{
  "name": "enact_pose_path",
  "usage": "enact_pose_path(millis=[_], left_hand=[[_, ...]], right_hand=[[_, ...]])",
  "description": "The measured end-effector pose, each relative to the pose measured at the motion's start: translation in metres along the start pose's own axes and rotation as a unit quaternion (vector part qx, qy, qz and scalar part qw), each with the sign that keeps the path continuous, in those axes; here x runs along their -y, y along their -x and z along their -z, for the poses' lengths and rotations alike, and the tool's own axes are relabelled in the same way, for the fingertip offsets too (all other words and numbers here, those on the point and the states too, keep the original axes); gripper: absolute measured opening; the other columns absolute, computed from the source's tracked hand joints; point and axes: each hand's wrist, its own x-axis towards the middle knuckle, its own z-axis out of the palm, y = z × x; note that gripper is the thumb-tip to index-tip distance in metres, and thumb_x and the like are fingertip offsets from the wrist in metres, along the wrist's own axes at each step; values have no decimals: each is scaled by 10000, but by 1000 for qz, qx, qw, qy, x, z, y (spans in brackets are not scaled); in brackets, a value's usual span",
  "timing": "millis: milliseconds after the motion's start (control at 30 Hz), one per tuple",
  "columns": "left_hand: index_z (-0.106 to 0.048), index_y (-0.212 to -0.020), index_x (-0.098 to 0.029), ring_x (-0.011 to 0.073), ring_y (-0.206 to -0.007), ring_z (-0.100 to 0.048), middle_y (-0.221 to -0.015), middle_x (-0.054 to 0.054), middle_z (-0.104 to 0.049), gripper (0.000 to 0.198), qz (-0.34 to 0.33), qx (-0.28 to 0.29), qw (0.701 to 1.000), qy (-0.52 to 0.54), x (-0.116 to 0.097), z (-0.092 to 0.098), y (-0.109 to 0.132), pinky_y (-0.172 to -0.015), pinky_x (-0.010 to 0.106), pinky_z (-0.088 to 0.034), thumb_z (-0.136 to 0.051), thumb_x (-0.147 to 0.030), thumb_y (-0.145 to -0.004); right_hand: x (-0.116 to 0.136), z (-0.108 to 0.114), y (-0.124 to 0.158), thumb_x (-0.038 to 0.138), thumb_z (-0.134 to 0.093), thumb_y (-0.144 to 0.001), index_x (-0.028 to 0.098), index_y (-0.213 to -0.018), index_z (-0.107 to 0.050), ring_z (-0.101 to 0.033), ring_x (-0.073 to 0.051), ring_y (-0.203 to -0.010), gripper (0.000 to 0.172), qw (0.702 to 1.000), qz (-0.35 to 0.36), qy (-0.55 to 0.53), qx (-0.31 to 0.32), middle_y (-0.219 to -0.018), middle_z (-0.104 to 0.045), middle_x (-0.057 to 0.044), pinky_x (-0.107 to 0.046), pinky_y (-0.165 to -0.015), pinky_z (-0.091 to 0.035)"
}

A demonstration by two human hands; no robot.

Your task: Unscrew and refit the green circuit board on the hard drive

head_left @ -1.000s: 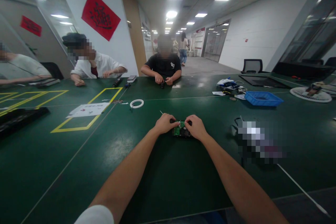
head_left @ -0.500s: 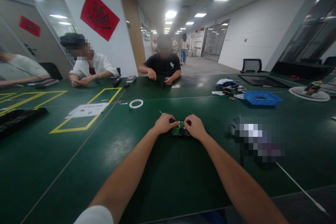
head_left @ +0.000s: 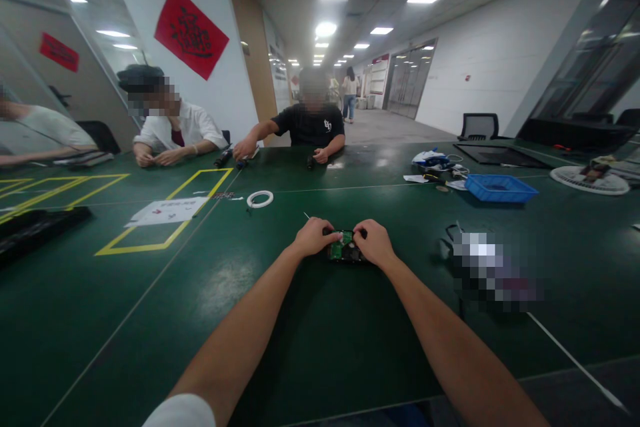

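Observation:
A small black device with a green circuit board [head_left: 337,250] lies on the green table [head_left: 320,347] in front of me. My left hand [head_left: 314,237] is at its upper left, thumb on the board and fingers bent round the edge. At the right side, my right hand [head_left: 373,241] has its thumb and forefinger pinched at the device's upper edge; whatever is between those fingertips is too small to make out. A thin white stick or wire end pokes out behind my left hand.
A white ring [head_left: 260,199] lies beyond my left hand, with a paper sheet [head_left: 167,211] further left. On the right are a blue tray [head_left: 501,188], a blurred object [head_left: 493,267] and a white fan grille [head_left: 589,179]. Several people sit across the table.
The person opposite has stretched an arm towards the dark items at the table's far edge. My right hand's fingers have shifted slightly on the device; my left hand looks unmoved.

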Motion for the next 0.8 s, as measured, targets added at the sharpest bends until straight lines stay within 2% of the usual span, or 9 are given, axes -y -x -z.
enact_pose_path(millis=[233,400,600,733,800], left_hand=[[-731,-782,-177,212,-778,-622,-792,73,-704,480,4,-9,999,42,-2,5,-2,-773,329,-460,-453,-516,-978],[-739,-912,-184,206,-815,-649,-899,65,-735,330,23,-34,998,54,1,7,-1,-749,317,-473,-505,-412,-963],[-732,-889,-195,203,-817,-660,-888,49,-736,245,29,-69,995,62,0,8,-1,-770,324,-492,-554,-354,-943],[-719,-945,-208,221,-971,-644,-1004,48,-728,135,-2,-148,987,63,-10,13,-2,-914,368,-478,-627,-293,-898],[-710,-974,-213,219,-996,-632,-1022,44,-714,124,-30,-193,978,71,-16,17,-3,-934,379,-478,-669,-252,-863]], right_hand=[[-6,0,-2,190,-601,-838,192,-894,-692,-645,-192,-874,107,995,-93,5,-31,-967,-705,-63,-324,-838,-487],[-6,1,-2,241,-601,-850,199,-851,-693,-653,-202,-831,100,988,-148,18,-35,-927,-714,-72,-319,-773,-484],[-7,1,-2,269,-584,-858,205,-842,-693,-655,-203,-810,127,983,-178,19,-47,-914,-718,-71,-310,-733,-466],[-11,0,-2,309,-566,-872,203,-871,-692,-653,-203,-808,164,981,-182,9,-70,-917,-718,-72,-312,-732,-463],[-13,-1,-2,326,-555,-880,203,-880,-689,-655,-205,-816,182,981,-178,-7,-80,-914,-717,-69,-318,-748,-472]])
